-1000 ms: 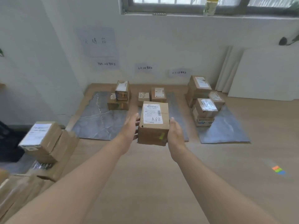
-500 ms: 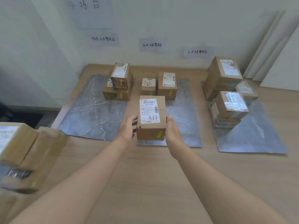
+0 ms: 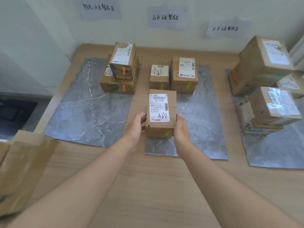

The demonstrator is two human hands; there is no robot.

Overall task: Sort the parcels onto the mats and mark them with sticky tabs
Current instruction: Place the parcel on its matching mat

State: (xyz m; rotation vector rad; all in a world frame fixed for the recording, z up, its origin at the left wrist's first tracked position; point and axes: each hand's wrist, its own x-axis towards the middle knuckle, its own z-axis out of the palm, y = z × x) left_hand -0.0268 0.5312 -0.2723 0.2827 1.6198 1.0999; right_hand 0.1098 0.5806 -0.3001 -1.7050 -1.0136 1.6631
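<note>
Head view, parcel (image 3: 160, 112) (marked A68) gripped between left hand (image 3: 135, 127), right hand (image 3: 181, 130), over middle mat (image 3: 203, 116)

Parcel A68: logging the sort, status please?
Left hand, right hand hold parcel A68 by its sides. At middle mat, green tab on. Two parcels farther back, clear.

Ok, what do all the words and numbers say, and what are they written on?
"阳光小区暂存区": left wall sign.
"山水小区暂存区": middle wall sign.
"天天小区暂存区": right wall sign.
"507 N705": printed on the label of the held parcel.
"A68": handwritten on that same label.
Labels on the other parcels: too small or blurred to read.
</note>
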